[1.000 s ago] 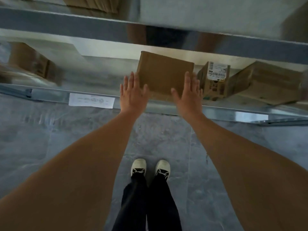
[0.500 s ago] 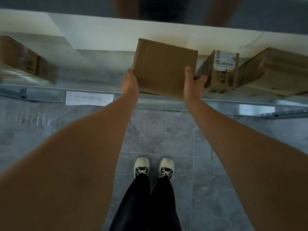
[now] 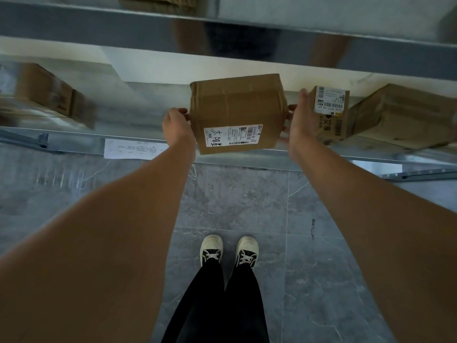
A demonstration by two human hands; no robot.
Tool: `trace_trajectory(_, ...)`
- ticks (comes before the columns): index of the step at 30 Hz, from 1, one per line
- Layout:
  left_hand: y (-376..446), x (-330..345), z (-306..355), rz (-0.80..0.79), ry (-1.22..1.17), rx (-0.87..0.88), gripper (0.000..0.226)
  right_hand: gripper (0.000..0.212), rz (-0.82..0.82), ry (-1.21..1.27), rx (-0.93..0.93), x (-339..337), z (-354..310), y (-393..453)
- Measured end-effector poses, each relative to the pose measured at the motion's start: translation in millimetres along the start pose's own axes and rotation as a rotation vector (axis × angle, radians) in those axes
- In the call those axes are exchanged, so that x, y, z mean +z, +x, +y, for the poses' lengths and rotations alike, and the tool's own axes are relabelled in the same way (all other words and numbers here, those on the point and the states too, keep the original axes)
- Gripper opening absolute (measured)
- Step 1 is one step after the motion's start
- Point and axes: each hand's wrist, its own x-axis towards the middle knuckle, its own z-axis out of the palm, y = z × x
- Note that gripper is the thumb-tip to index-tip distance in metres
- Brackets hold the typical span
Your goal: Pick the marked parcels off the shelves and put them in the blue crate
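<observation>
At the front edge of the low metal shelf point(image 3: 74, 142), a brown cardboard parcel point(image 3: 235, 105) sits between both hands, tilted so its labelled face turns toward the camera. White shipping label point(image 3: 232, 135) on that face, barcode plus handwritten black characters. Left hand point(image 3: 176, 127) grips the parcel's left side, fingers curled round the edge. Right hand point(image 3: 300, 120) grips the right side, thumb up along the edge, fingers wrapped behind and under. Parcel's lower front corner overhangs the shelf lip; whether it touches the shelf cannot be told.

Just right of the right hand, a smaller box point(image 3: 332, 115) with a label reading 69. Beyond it, a larger carton point(image 3: 405, 117). Far left on the shelf, another carton point(image 3: 49, 95), blurred. Paper slip point(image 3: 133, 149) on the shelf lip. Grey tiled floor point(image 3: 235, 194) below; pale shoes point(image 3: 228, 250), dark trousers.
</observation>
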Motion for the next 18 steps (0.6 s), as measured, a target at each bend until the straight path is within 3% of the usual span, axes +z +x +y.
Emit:
trace_trajectory(3,0.6,-3.2,-1.8,-0.016,0.014,0.008,0.034,0.068,0.009,-0.075,-0.041,3.8,1.9,-4.0)
trace_trajectory(9,1.5,-3.1,-3.0,-0.074,0.118,-0.029,0.038,0.067,-0.071,-0.111,0.05,9.5,15.1,-5.5)
trace_trajectory(13,5.7,-1.5,-10.0,-0.038,0.173,0.08,0.028,0.033,-0.05,-0.055,0.06,11.4,22.8,2.4)
trace_trajectory(18,15.0,2.2,-15.5,-0.12,0.366,0.176,0.03,0.024,-0.071,-0.067,0.037,19.2,26.2,9.1)
